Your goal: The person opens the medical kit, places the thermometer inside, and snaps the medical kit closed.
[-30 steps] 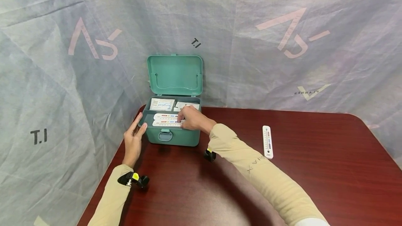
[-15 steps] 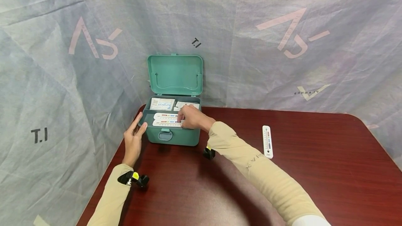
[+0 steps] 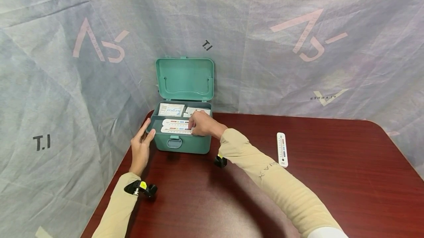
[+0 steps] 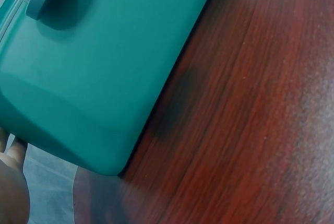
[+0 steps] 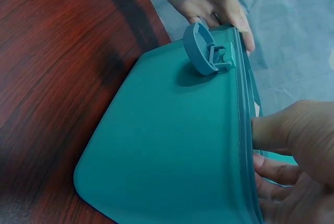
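Observation:
A green first-aid style box (image 3: 195, 145) stands with its lid (image 3: 185, 78) raised. Two white thermometers lie side by side in its front tray: an upper thermometer (image 3: 175, 122) and a lower thermometer (image 3: 175, 130). My right hand (image 3: 206, 124) reaches over the front rim, fingers and thumb bent down at the right ends of the thermometers; it pinches the lower one there, fingertips hidden. At the box's left front corner my left hand (image 3: 140, 151) rests with fairly straight fingers along the side and the thumb at the rim, also seen in the right wrist view.
Behind the thermometers, the box holds a white "Surgical" packet (image 3: 170, 109) and another white packet (image 3: 197, 111). A third thermometer (image 3: 282, 149) lies on the dark red table (image 3: 331, 164) to the right. Grey cloth (image 3: 232, 39) hangs close behind the box and along the left.
My right hand has shifted very slightly to the right over the thermometers' ends. The left hand, the box and the thermometer on the table stay where they were.

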Motion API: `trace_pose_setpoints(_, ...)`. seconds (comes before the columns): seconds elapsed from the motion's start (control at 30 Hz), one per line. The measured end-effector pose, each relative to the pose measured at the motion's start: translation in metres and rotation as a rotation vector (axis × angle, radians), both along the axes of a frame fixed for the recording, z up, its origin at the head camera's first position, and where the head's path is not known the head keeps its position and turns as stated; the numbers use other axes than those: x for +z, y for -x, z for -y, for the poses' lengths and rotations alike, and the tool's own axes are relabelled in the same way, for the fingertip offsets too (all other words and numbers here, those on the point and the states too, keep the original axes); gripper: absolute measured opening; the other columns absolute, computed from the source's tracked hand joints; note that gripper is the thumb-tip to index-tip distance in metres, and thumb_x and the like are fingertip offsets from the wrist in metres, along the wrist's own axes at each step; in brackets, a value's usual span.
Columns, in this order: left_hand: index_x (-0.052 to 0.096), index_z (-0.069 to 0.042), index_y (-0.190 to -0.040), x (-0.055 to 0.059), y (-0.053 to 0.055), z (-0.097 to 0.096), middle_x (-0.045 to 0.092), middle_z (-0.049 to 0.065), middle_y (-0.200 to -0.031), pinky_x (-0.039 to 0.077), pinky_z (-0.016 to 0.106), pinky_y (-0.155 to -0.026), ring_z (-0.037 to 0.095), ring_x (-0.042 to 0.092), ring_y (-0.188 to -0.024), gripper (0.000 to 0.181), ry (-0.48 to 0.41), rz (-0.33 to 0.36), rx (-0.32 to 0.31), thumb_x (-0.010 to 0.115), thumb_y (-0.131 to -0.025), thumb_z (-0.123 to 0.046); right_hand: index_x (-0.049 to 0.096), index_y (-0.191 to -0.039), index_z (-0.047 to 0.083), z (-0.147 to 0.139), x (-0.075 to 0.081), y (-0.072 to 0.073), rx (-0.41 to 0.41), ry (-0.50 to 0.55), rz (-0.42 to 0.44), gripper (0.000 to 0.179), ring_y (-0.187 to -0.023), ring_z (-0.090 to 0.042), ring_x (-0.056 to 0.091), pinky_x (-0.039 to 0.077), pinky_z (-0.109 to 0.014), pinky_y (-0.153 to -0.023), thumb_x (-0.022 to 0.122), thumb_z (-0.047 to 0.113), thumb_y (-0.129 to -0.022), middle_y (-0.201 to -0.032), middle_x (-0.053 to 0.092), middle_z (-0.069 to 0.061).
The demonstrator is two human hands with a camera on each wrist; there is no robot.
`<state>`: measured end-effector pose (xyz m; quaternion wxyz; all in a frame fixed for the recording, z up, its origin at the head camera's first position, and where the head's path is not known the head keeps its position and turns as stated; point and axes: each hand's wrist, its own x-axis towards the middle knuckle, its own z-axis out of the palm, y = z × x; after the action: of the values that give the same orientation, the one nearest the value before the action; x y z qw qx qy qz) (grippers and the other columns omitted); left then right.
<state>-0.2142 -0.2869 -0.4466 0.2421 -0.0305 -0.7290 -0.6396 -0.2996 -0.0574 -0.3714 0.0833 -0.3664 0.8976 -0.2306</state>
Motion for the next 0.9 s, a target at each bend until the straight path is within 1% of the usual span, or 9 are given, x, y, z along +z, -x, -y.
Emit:
trace_pose_setpoints(0.17,0.046,0.001,-0.138,0.001,-0.001,-0.001,0.042,0.015,-0.144,0.024,0.046,-0.11,0.024,0.029,-0.138,0.046,0.01,0.013,0.011,0.058,-0.094,-0.006,0.075,-0.086,0.008,0.0,-0.002,0.0,-0.009,-0.014,-0.009,0.011,-0.084,-0.014,0.056,0.048,-0.025,-0.07,0.071,0.001,-0.077,-0.088,0.067,-0.003)
trace_pose_setpoints(0.37,0.047,-0.001,-0.138,0.001,0.0,-0.001,0.043,0.014,-0.143,0.025,0.048,-0.109,0.024,0.03,-0.137,0.045,-0.007,0.005,0.009,0.058,-0.094,-0.005,0.075,-0.085,0.007,0.001,-0.004,0.0,-0.011,-0.003,-0.009,0.01,-0.08,-0.015,0.054,0.046,-0.023,-0.065,0.07,0.001,-0.079,-0.087,0.067,-0.005)
trace_pose_setpoints(0.5,0.047,0.001,-0.138,0.001,0.0,-0.001,0.043,0.014,-0.144,0.026,0.042,-0.109,0.024,0.03,-0.137,0.045,0.003,0.009,0.015,0.058,-0.094,-0.006,0.075,-0.082,0.006,0.0,-0.004,-0.001,-0.012,0.013,-0.015,0.008,-0.077,-0.016,0.054,0.045,-0.023,-0.063,0.07,0.001,-0.079,-0.085,0.068,-0.005)
trace_pose_setpoints(0.6,0.047,0.001,-0.138,0.001,0.0,-0.001,0.042,0.015,-0.144,0.028,0.037,-0.11,0.025,0.029,-0.138,0.046,0.016,0.014,0.017,0.058,-0.094,-0.006,0.075,-0.082,0.007,-0.001,-0.004,-0.002,-0.015,0.02,-0.028,0.006,-0.079,-0.015,0.055,0.046,-0.024,-0.066,0.072,0.002,-0.079,-0.085,0.068,-0.005)
trace_pose_setpoints(0.7,0.047,-0.001,-0.138,0.001,0.0,-0.002,0.041,0.016,-0.144,0.028,0.031,-0.109,0.027,0.029,-0.138,0.046,0.019,0.012,0.016,0.058,-0.094,-0.007,0.075,-0.085,0.006,-0.003,-0.004,-0.003,0.002,0.032,-0.044,0.007,-0.083,-0.016,0.057,0.048,-0.026,-0.072,0.073,0.003,-0.079,-0.088,0.069,-0.005)
trace_pose_setpoints(0.8,0.047,-0.001,-0.138,0.0,0.001,-0.001,0.041,0.016,-0.145,0.029,0.029,-0.108,0.026,0.029,-0.138,0.046,0.002,0.013,0.013,0.058,-0.094,-0.007,0.074,-0.09,0.004,-0.006,-0.002,-0.004,0.028,0.047,-0.049,0.012,-0.087,-0.018,0.059,0.049,-0.028,-0.075,0.072,0.001,-0.079,-0.091,0.068,-0.007)
trace_pose_setpoints(0.83,0.047,0.0,-0.138,-0.002,0.002,0.0,0.041,0.015,-0.145,0.03,0.026,-0.107,0.025,0.028,-0.138,0.046,-0.01,0.01,0.011,0.059,-0.094,-0.007,0.074,-0.092,0.004,-0.007,-0.001,-0.004,0.033,0.05,-0.046,0.013,-0.088,-0.018,0.059,0.049,-0.028,-0.075,0.071,0.001,-0.079,-0.092,0.068,-0.008)
trace_pose_setpoints(0.9,0.046,0.0,-0.138,-0.003,0.003,0.001,0.041,0.015,-0.145,0.028,0.031,-0.109,0.024,0.028,-0.138,0.046,-0.022,0.012,0.01,0.059,-0.094,-0.007,0.073,-0.094,0.004,-0.009,0.002,-0.004,0.037,0.057,-0.036,0.016,-0.089,-0.019,0.059,0.049,-0.028,-0.076,0.071,0.001,-0.079,-0.094,0.067,-0.009)
